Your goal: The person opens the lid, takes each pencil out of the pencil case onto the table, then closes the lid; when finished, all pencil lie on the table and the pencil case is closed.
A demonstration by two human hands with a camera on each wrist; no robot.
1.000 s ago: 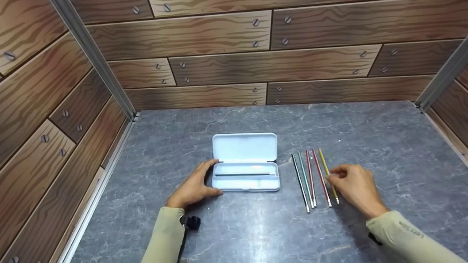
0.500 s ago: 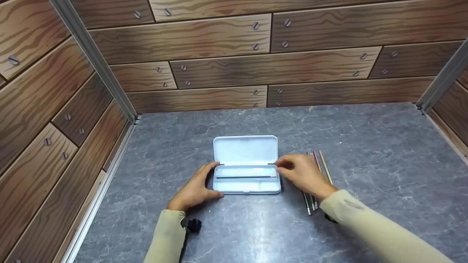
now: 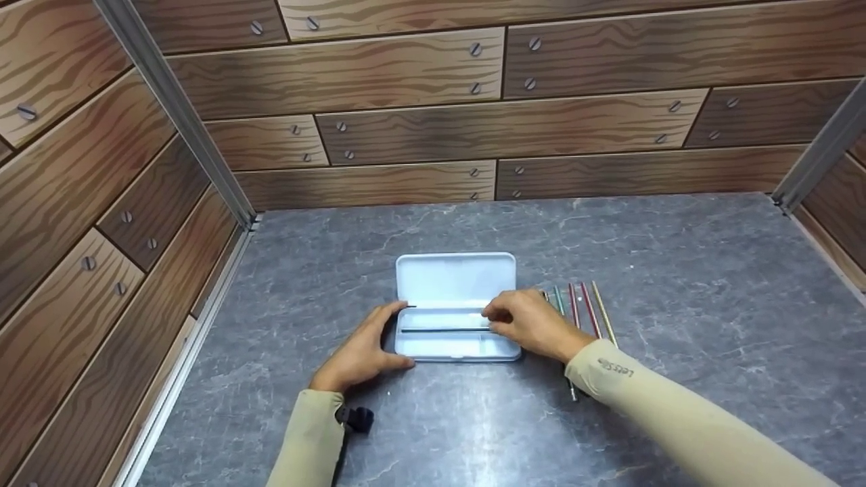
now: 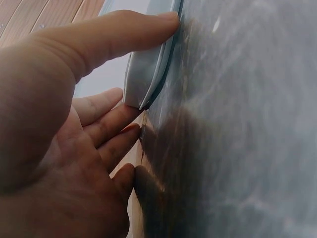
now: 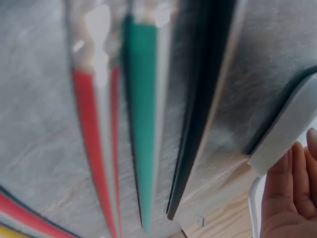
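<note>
A pale blue-white pencil case (image 3: 456, 279) lies with its lid raised on the grey table. Across its tray runs a thin dark pencil (image 3: 440, 330). My left hand (image 3: 358, 345) holds the case at its left end, thumb at the front edge and fingers toward the hinge corner; the left wrist view shows the thumb along the case edge (image 4: 143, 77). Bent over the tray's right part, my right hand (image 3: 534, 323) has thumb and forefinger tips right at the dark pencil's right end, which they hide. Whether they pinch it I cannot tell.
Right of the case several pencils lie side by side: a yellow pencil (image 3: 602, 311), red pencils (image 3: 587, 304), a teal pencil (image 5: 143, 124) and a black pencil (image 5: 203, 99). My right forearm covers part of them. Wood-patterned walls (image 3: 399, 135) stand behind and at the sides.
My right hand has moved left from beside the yellow pencil, past the case's right end, to over the tray. The left hand and the pencil in the case stay put.
</note>
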